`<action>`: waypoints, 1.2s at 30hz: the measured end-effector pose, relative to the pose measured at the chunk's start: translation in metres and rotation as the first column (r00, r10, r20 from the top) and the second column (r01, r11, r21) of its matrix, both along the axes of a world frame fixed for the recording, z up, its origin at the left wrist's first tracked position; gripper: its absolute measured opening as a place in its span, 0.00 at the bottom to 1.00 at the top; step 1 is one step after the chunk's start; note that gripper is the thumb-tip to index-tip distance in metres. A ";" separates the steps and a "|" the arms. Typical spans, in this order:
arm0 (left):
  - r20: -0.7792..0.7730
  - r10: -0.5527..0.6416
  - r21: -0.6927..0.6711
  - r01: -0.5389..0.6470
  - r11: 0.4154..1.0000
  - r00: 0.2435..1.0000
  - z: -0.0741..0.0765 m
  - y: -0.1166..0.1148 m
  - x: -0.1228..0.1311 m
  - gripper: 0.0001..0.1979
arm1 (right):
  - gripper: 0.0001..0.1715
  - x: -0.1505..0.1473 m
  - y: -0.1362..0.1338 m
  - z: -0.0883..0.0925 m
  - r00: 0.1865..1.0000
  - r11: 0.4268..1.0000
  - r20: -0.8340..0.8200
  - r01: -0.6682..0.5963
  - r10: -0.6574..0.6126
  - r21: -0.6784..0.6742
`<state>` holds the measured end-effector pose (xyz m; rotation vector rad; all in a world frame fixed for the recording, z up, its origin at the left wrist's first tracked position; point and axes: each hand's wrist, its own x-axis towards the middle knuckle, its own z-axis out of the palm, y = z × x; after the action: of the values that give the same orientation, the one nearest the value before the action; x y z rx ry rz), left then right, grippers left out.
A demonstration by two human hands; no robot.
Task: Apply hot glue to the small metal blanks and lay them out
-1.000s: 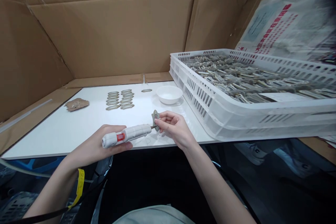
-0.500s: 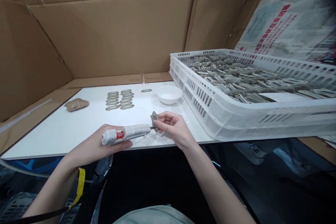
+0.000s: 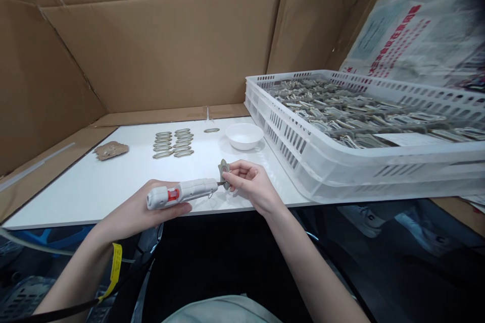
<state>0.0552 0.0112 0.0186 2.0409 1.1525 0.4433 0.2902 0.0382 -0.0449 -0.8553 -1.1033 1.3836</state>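
Note:
A white glue gun [image 3: 197,189] with a red part near its rear is gripped in my left hand [image 3: 146,209]. Its nozzle points right and meets, or nearly meets, a small greenish-grey metal piece [image 3: 224,166]. My right hand [image 3: 252,184] pinches that piece upright between thumb and fingers, a little above the white table [image 3: 113,189]. Beyond my hands, several flat oval pieces [image 3: 162,144] lie in two columns, and a single oval piece [image 3: 211,130] rests apart to their right. A white bowl [image 3: 244,136] stands behind my right hand.
At right, a large white plastic crate [image 3: 314,174] holds many packed metal pieces. A crumpled brown scrap [image 3: 111,150] lies on the table's left. Cardboard walls [image 3: 170,50] enclose the back and sides. A yellow tag [image 3: 115,267] hangs on a cable by my left forearm.
Both hands hold nearly the same pose, with the glue gun's nozzle staying at the metal piece. Nothing else on the table has visibly moved.

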 end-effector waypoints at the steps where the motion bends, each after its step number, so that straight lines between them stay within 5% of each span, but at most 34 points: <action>1: -0.001 -0.006 -0.005 0.006 1.000 1.000 -0.001 0.000 -0.001 0.17 | 0.19 0.000 0.000 0.000 1.000 1.000 0.001 -0.002 0.002 -0.002; 36: 0.003 -0.002 0.006 0.002 1.000 1.000 -0.012 0.001 -0.008 0.14 | 0.19 0.002 0.001 -0.002 1.000 1.000 0.008 0.017 -0.016 -0.014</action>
<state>0.0469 0.0120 0.0064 2.0464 1.1484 0.4488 0.2920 0.0395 -0.0469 -0.8791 -1.0913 1.3770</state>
